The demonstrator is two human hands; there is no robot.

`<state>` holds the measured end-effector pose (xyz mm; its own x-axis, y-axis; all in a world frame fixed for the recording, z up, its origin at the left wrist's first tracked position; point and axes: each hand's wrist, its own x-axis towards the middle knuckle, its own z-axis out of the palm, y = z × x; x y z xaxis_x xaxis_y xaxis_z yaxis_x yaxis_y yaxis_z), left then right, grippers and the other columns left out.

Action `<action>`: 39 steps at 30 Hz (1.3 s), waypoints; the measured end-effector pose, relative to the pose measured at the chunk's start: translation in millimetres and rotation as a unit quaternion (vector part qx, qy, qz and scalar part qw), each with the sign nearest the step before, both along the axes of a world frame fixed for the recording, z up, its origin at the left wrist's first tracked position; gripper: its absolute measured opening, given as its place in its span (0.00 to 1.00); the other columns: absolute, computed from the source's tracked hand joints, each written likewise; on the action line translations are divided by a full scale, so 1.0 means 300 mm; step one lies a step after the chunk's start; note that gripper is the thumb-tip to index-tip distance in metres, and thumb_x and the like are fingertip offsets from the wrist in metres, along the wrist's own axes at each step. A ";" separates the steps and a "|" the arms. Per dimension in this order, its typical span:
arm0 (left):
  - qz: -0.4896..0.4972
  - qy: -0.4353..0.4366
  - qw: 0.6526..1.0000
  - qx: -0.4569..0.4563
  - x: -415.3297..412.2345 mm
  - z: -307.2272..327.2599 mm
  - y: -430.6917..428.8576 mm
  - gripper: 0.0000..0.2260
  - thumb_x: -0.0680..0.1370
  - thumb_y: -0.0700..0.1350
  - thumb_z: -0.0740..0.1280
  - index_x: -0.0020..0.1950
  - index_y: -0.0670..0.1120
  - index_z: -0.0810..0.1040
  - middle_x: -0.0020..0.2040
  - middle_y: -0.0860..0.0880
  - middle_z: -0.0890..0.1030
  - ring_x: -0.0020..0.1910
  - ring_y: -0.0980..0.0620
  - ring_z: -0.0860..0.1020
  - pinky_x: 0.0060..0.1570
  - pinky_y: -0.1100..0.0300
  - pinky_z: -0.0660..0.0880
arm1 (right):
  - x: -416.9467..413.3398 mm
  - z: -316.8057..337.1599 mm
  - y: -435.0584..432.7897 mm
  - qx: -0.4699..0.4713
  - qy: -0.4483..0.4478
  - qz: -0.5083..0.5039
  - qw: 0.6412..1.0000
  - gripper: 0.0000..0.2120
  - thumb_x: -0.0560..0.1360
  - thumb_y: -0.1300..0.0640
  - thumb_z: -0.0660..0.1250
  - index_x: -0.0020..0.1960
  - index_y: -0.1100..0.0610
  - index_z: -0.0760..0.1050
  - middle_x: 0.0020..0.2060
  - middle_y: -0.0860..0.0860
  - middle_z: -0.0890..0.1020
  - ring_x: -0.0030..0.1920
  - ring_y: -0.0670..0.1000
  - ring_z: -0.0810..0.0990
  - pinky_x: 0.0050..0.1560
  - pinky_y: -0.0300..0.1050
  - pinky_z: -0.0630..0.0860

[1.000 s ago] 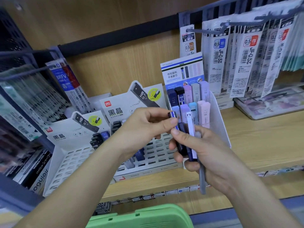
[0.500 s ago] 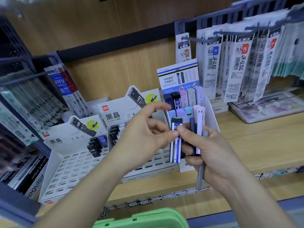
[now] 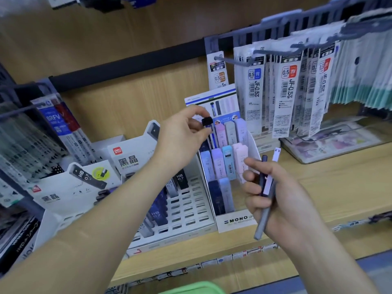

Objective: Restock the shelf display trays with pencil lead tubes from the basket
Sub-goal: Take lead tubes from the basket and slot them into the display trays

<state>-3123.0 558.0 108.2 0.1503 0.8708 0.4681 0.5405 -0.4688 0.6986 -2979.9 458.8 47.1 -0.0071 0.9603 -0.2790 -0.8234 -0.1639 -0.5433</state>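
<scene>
My left hand (image 3: 182, 132) pinches a black-capped blue and white lead tube (image 3: 209, 129) at the top back row of the white MONO display tray (image 3: 235, 221). That tray holds pastel and dark tubes in stepped rows. My right hand (image 3: 277, 196), just right of the tray's front, grips three tubes (image 3: 266, 183): a dark blue one, a white-lilac one and a grey one pointing down. The green basket (image 3: 191, 289) shows only its rim at the bottom edge.
Two white slotted trays (image 3: 191, 211) with HB 0.7 tubes stand left of the MONO tray on the wooden shelf (image 3: 318, 187). Refill packs (image 3: 288, 90) hang on hooks at upper right. A clear case (image 3: 331, 143) lies on the shelf beneath them.
My left hand took the blue and white tube out of my right hand's bundle and lifted it up to the tray's back row. My right hand dropped slightly right with the remaining tubes.
</scene>
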 end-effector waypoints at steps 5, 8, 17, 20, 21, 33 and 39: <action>0.021 0.111 0.989 0.091 -0.012 -0.025 0.024 0.10 0.72 0.42 0.74 0.52 0.52 0.82 0.41 0.58 0.77 0.37 0.61 0.72 0.41 0.71 0.70 | -0.001 -0.008 0.009 -0.008 0.003 0.012 1.000 0.09 0.75 0.60 0.65 0.54 0.59 0.78 0.31 0.51 0.73 0.24 0.45 0.68 0.16 0.32 0.61; 0.024 0.192 0.970 0.150 -0.017 -0.053 0.037 0.09 0.73 0.43 0.73 0.54 0.48 0.84 0.48 0.52 0.80 0.49 0.54 0.73 0.52 0.64 0.68 | -0.007 -0.006 0.008 -0.004 -0.027 0.034 0.999 0.10 0.76 0.56 0.67 0.56 0.55 0.79 0.30 0.51 0.74 0.23 0.45 0.69 0.15 0.32 0.60; -0.006 0.164 0.982 0.098 0.023 -0.019 -0.083 0.09 0.79 0.47 0.64 0.49 0.47 0.83 0.44 0.47 0.81 0.43 0.52 0.73 0.46 0.65 0.67 | -0.004 -0.016 0.006 0.075 -0.076 0.110 0.988 0.21 0.64 0.63 0.64 0.57 0.64 0.78 0.32 0.53 0.72 0.23 0.45 0.63 0.16 0.33 0.56; -0.113 0.126 0.984 -0.045 0.047 -0.020 -0.163 0.10 0.77 0.56 0.65 0.45 0.53 0.83 0.41 0.46 0.82 0.43 0.46 0.78 0.49 0.54 0.75 | -0.004 -0.008 -0.002 0.094 -0.121 0.124 0.980 0.10 0.68 0.68 0.61 0.48 0.65 0.76 0.33 0.55 0.72 0.24 0.46 0.63 0.16 0.33 0.56; -0.129 0.128 0.981 -0.068 0.046 -0.022 -0.175 0.08 0.76 0.56 0.67 0.44 0.56 0.83 0.41 0.49 0.83 0.44 0.45 0.78 0.48 0.51 0.76 | -0.004 -0.006 -0.004 0.095 -0.127 0.122 0.980 0.07 0.70 0.68 0.60 0.45 0.64 0.74 0.34 0.56 0.73 0.24 0.46 0.64 0.17 0.33 0.56; -0.104 -0.137 0.962 -0.213 -0.014 -0.061 -0.204 0.05 0.74 0.44 0.71 0.45 0.43 0.81 0.32 0.44 0.82 0.28 0.53 0.77 0.30 0.63 0.75 | 0.007 -0.007 0.005 0.087 -0.122 -0.028 0.988 0.08 0.68 0.57 0.71 0.42 0.59 0.74 0.31 0.52 0.77 0.23 0.44 0.69 0.17 0.31 0.59; -0.214 -0.061 0.946 -0.237 0.005 -0.076 -0.243 0.25 0.74 0.34 0.70 0.66 0.56 0.73 0.32 0.50 0.79 0.33 0.53 0.75 0.40 0.62 0.74 | -0.009 -0.008 0.002 0.070 -0.161 -0.029 0.984 0.13 0.66 0.51 0.73 0.38 0.54 0.70 0.25 0.47 0.62 0.22 0.43 0.59 0.18 0.33 0.56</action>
<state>-3121.5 485.2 85.3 0.5064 0.8588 0.0772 0.2731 -0.2447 0.9303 -2982.5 459.3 44.8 0.1170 0.9855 -0.1225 -0.6102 -0.0260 -0.7918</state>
